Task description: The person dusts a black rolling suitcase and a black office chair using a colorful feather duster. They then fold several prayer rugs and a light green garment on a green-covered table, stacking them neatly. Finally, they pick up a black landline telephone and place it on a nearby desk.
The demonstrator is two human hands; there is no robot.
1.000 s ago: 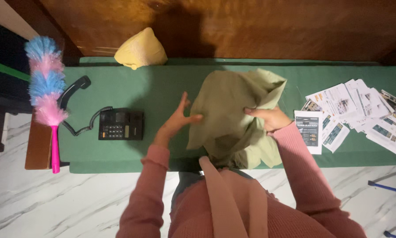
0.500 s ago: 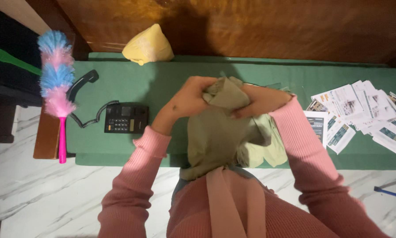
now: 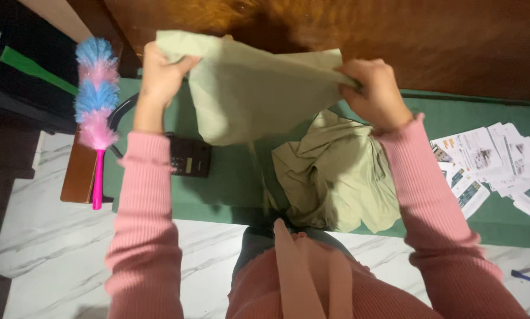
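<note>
The light was dim and warm, falling from above; the lifted cloth (image 3: 259, 88) cast a dark shadow on the wooden wall (image 3: 442, 41). The hands looked slightly blurred, and the left edge sank into darkness.

Both hands (image 3: 158, 77) now raised and apart, olive cloth (image 3: 259, 94) stretched open between them above the table.
</note>
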